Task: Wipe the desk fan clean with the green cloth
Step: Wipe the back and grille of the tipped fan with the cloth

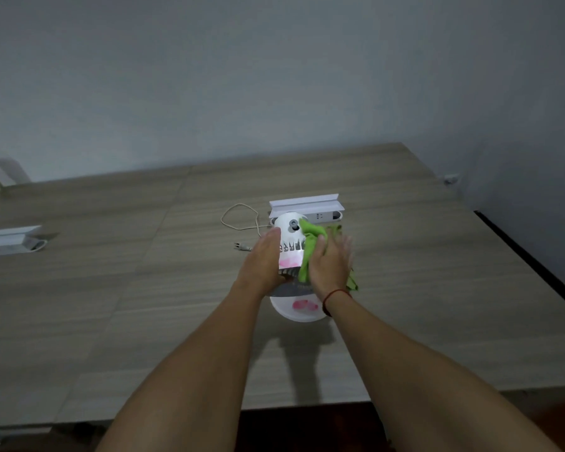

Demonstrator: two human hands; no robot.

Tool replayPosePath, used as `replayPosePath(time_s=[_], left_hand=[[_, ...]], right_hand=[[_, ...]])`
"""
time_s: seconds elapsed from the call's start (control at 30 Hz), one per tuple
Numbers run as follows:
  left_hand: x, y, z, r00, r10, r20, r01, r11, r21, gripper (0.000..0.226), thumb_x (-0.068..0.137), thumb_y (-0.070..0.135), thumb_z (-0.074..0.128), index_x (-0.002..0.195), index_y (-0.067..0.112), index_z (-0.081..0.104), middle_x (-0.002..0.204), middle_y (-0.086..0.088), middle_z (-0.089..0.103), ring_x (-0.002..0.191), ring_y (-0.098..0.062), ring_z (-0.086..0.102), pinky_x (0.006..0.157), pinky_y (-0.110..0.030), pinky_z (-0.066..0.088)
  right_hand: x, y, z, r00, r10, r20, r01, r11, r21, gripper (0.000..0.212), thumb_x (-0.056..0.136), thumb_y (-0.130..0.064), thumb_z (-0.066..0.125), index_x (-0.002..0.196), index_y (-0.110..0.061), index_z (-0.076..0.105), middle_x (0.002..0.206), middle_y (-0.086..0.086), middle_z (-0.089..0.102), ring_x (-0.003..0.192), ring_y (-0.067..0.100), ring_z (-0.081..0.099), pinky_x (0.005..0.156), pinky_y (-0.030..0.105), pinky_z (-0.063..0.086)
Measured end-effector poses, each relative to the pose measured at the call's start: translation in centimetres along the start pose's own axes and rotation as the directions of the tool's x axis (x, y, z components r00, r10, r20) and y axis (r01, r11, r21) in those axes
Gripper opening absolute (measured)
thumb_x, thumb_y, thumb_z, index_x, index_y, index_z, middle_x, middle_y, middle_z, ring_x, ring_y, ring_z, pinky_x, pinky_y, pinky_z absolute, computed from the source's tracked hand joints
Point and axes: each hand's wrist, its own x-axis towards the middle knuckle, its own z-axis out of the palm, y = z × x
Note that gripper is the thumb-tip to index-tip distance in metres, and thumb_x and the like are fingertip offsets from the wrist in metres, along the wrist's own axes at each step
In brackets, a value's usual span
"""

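My left hand (265,259) lies flat against the left side of the desk fan (289,236), steadying it on the table (144,288) just in front of the power strip (320,216). My right hand (331,262), fingers straight, presses the green cloth (310,236) onto the fan's right side to wipe.

White desk fan (289,237) with pink blotches, bright green cloth (309,252), grey-brown wood-grain table (144,288).

A white desk fan (290,238) is steadied on the wooden table (437,288) by the left hand (264,264), laid flat against its side; a green cloth (309,246) is pressed to the opposite side by the right hand (332,265) (fingers straight); the fan's cord (238,220) is looped behind, its plug (242,246) lying on the table near a white socket box (307,208).
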Motion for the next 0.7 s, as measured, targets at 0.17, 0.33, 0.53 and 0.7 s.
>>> replayPosePath(time_s=[0.17,0.33,0.53,0.7], left_hand=[[-0.6,0.9,-1.0,0.999,0.039,-0.023,-0.040,0.998,-0.051,0.091,0.055,0.056,0.074,0.133,0.021,0.042,0.129,0.004,0.050,0.116,-0.015,0.053,0.094,-0.034,0.050],[0.2,-0.3,-0.3,0.995,0.095,-0.015,-0.095,0.995,0.009,0.106,0.064,0.061,0.067,0.148,0.013,0.026,0.152,-0.004,0.034,0.141,-0.021,0.035,0.109,-0.039,0.039],[0.6,-0.5,-0.7,0.996,0.093,0.016,-0.093,0.996,-0.004,0.106,0.060,0.059,0.070,0.147,0.015,0.026,0.150,-0.002,0.034,0.138,-0.022,0.037,0.107,-0.044,0.042],[-0.9,0.3,-0.8,0.985,0.167,-0.042,-0.168,0.985,-0.025,0.108,0.076,0.041,0.075,0.152,0.001,0.010,0.160,-0.017,0.015,0.149,-0.031,0.017,0.122,-0.044,0.021]], right_hand=[[-0.2,-0.1,0.3,0.991,-0.124,0.054,0.128,0.988,-0.092,0.052,0.102,-0.033,0.023,0.149,-0.013,0.029,0.160,0.010,0.023,0.151,0.022,0.007,0.124,0.038,0.006],[1.2,1.7,0.6,0.998,0.053,-0.032,-0.050,0.994,0.097,0.055,0.100,-0.037,0.024,0.147,-0.013,0.035,0.158,0.009,0.029,0.149,0.023,0.018,0.122,0.040,0.016],[2.2,2.9,0.5,0.909,0.414,0.036,-0.396,0.837,0.379,0.052,0.100,-0.035,0.025,0.122,-0.003,0.059,0.122,0.023,0.060,0.112,0.036,0.057,0.097,0.040,0.045],[2.8,2.3,-0.2,0.899,0.435,0.045,-0.428,0.854,0.296,0.051,0.101,-0.031,0.023,0.121,0.001,0.058,0.120,0.022,0.059,0.111,0.036,0.056,0.094,0.038,0.045]])
